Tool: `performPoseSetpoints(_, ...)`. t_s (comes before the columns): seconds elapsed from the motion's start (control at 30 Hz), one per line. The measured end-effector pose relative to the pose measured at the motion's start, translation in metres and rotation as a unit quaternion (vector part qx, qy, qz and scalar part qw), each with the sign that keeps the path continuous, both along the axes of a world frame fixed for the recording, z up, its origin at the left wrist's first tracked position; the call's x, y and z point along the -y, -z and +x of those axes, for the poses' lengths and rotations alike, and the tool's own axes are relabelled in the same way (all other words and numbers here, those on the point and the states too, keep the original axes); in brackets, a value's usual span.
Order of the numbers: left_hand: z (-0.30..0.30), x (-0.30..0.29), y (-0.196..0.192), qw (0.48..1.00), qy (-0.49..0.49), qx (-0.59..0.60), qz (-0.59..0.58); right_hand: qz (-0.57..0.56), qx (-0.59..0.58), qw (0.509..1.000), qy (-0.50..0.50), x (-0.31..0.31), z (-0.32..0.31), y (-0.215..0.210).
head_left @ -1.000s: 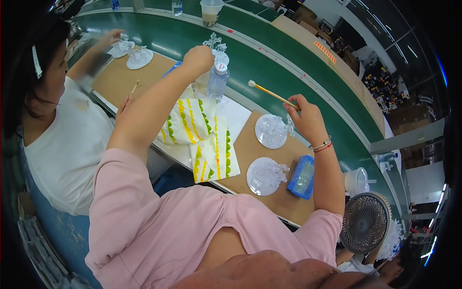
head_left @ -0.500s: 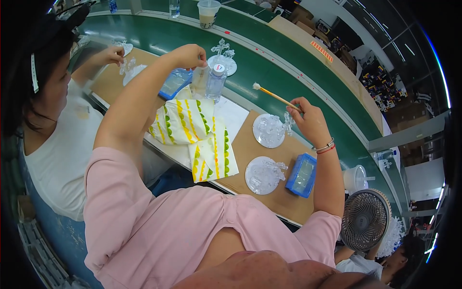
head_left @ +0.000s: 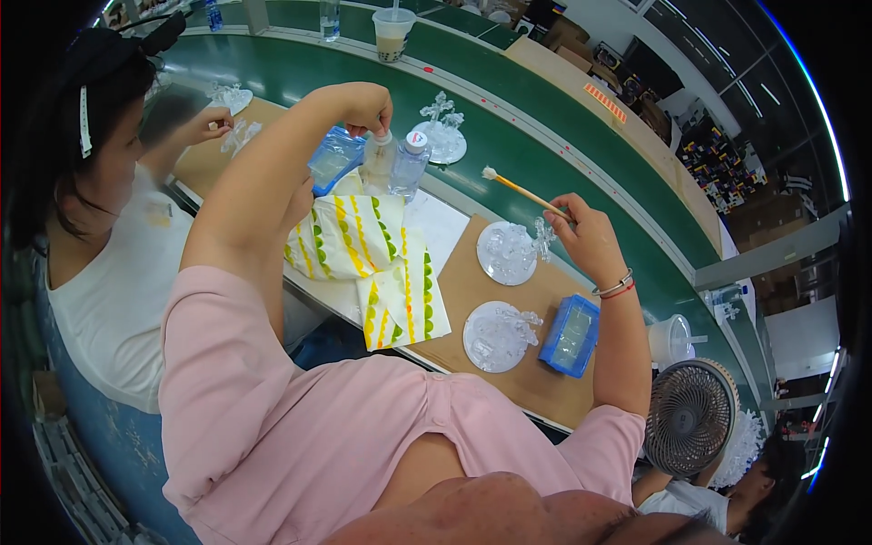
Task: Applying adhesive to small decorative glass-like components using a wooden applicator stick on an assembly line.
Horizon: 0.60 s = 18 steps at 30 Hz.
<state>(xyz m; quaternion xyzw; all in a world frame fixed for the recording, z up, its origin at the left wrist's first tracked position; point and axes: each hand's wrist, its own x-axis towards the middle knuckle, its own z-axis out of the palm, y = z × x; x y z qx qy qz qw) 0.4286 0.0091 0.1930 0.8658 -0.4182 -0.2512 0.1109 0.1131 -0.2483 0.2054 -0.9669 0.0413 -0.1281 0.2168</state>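
Observation:
My left hand (head_left: 368, 109) reaches to the far side of the bench, its fingers closed on the white cap of a cloudy, pale bottle (head_left: 377, 165). Right beside it stands a clear bottle (head_left: 411, 169) with a white cap. In my right hand (head_left: 586, 234) is a paintbrush (head_left: 529, 192) with a wooden handle, its pale bristle tip pointing up and left in the air. Below the brush lie two white discs, a far disc (head_left: 507, 254) and a near disc (head_left: 500, 338), both bearing clear, glassy pieces.
A blue tray (head_left: 570, 336) lies right of the near disc; another blue tray (head_left: 336, 160) is left of the bottles. A patterned cloth (head_left: 363, 238) covers the middle. A fan (head_left: 692, 420) and plastic cup (head_left: 670, 340) stand right. A co-worker's hand (head_left: 211, 125) is at left.
My left hand has come down slightly onto the cloudy bottle's cap. My right hand and the brush have dipped a little. The co-worker's hand has shifted slightly.

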Motion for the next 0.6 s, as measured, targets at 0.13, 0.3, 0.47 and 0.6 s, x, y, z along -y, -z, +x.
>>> performPoseSetpoints(0.13, -0.002, 0.005, -0.004, 1.000, 0.005, 0.002, 0.005, -0.004, -0.020, 1.000, 0.018, 0.006, -0.001, 0.004)
performPoseSetpoints(0.3, -0.002, 0.009, -0.008, 0.997, 0.029, 0.068, 0.021, 0.007, -0.017, 1.000, 0.009, 0.006, 0.003, 0.008)
performPoseSetpoints(0.47, 0.000, 0.012, -0.006, 0.991, 0.034, 0.123, 0.038, -0.007, -0.007, 1.000, 0.005, 0.009, 0.010, 0.012)
performPoseSetpoints(0.6, -0.012, 0.020, 0.000, 0.985, -0.007, 0.151, 0.083, -0.006, -0.002, 1.000, 0.015, 0.011, 0.020, 0.017)
